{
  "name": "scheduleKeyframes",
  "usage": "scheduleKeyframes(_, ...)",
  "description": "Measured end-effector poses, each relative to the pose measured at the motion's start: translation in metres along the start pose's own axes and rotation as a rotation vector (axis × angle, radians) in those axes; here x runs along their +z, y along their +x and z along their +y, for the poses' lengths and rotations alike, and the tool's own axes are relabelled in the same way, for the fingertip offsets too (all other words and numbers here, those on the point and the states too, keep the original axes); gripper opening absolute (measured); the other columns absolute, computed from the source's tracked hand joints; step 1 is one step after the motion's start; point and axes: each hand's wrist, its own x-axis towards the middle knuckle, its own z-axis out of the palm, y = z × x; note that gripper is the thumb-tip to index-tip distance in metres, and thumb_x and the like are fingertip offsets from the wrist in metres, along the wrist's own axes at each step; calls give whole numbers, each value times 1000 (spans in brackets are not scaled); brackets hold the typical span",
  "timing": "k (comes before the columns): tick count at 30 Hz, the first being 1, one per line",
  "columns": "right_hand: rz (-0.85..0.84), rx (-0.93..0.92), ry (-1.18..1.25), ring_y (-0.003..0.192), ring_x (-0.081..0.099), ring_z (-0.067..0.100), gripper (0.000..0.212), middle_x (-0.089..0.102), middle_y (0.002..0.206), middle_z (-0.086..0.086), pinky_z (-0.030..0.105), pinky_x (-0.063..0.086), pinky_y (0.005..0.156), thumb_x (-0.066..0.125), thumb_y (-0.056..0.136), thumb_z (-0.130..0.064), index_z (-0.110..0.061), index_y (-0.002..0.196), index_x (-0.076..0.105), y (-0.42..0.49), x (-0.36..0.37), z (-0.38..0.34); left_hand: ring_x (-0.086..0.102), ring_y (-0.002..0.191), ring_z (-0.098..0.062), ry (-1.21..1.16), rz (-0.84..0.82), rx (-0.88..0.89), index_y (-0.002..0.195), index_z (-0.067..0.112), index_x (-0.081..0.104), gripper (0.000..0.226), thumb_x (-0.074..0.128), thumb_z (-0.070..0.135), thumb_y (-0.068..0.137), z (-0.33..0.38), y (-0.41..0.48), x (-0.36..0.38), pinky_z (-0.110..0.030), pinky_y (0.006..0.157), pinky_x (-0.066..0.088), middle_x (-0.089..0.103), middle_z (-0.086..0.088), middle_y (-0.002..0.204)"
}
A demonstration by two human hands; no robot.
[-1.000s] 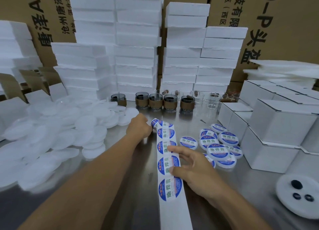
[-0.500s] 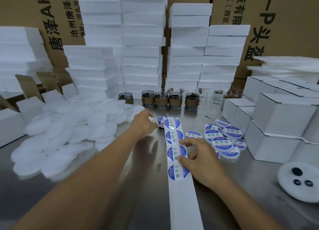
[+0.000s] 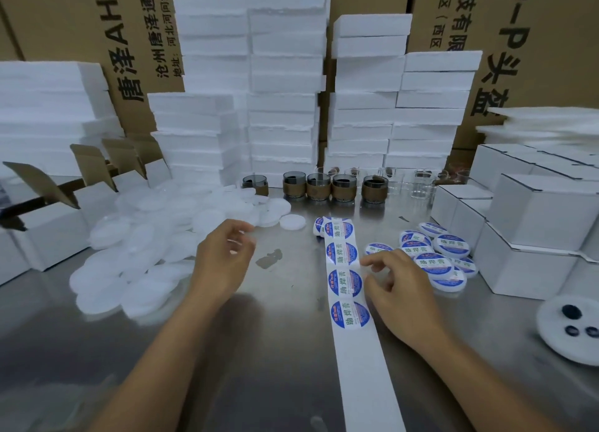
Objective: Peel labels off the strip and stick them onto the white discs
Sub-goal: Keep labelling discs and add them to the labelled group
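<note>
The long white backing strip (image 3: 356, 360) carrying round blue-and-white labels (image 3: 344, 282) lies flat on the brushed steel table (image 3: 275, 350), just left of the right hand (image 3: 400, 297); that hand's curled index fingertip (image 3: 365, 261) touches the strip's edge beside the second label, likely to lift it; whether anything is pinched I cannot tell; the left hand (image 3: 223, 256) hovers loosely curled and empty, the heap of plain white foam discs (image 3: 146, 256) just beyond its fingers, probably to fetch one; already labelled discs (image 3: 436, 263) lie past the right knuckles.
</note>
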Motion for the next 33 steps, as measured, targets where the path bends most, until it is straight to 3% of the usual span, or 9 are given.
scheduleKeyframes(6,27,-24,29,59,49,9,18,54,83,-15,17,38,58,61,84,-9,-25,92,63,2,0,4,51,88,-17,358,-29,-25,103,21,63,17,64,19,86,-25,2,-12,-27,75,39,56,1,96)
scheduleKeyframes(11,41,-33,8,60,51,12,18,56,80,-15,17,38,57,60,84,-9,-26,89,63,3,1,5,51,108,-25,529,-120,-22,111,20,64,22,60,25,89,-29,0,-6,-33,88,42,58,-5,110)
scheduleKeyframes(15,67,-35,0,60,52,10,16,57,78,-17,17,37,56,59,85,-10,-25,86,62,3,1,5,54,103,-24,570,-164,-4,107,24,62,19,57,21,90,-26,-2,-5,-35,88,39,63,2,92)
scheduleKeyframes(18,70,-25,-10,61,52,9,14,56,78,-20,17,38,56,59,86,-12,-26,86,61,2,1,6,54,94,-21,542,-176,15,104,24,62,19,54,14,89,-24,-3,-5,-33,85,41,56,7,77)
scheduleKeyframes(20,69,-17,-20,62,53,8,13,56,77,-21,16,38,56,58,86,-13,-25,87,62,2,1,6,54,84,-18,433,-175,4,101,21,63,18,54,11,89,-20,-5,-2,-30,79,42,56,7,72)
scheduleKeyframes(25,85,-8,9,62,53,5,15,58,76,-18,14,36,54,57,86,-11,-25,85,61,2,0,4,54,67,-10,-117,-217,-134,96,17,69,12,62,11,89,1,-8,4,-14,61,42,59,2,71)
scheduleKeyframes(28,69,-32,34,68,53,2,16,57,75,-18,11,38,53,56,87,-10,-25,87,61,1,1,2,58,83,-14,-591,-350,-325,103,13,69,17,57,9,92,17,-15,10,-21,78,44,68,-4,90)
scheduleKeyframes(30,55,-25,74,70,53,2,16,58,78,-16,11,41,55,56,88,-11,-25,91,62,1,2,-3,60,88,-16,-867,-444,-451,105,9,66,20,51,8,93,25,-18,14,-23,80,46,69,-4,94)
scheduleKeyframes(33,58,3,249,77,53,-2,17,61,83,-12,7,42,60,58,88,-15,-29,96,62,2,3,-14,62,91,-18,-1047,-512,-542,99,9,67,21,46,8,94,32,-20,18,-27,81,49,72,-4,91)
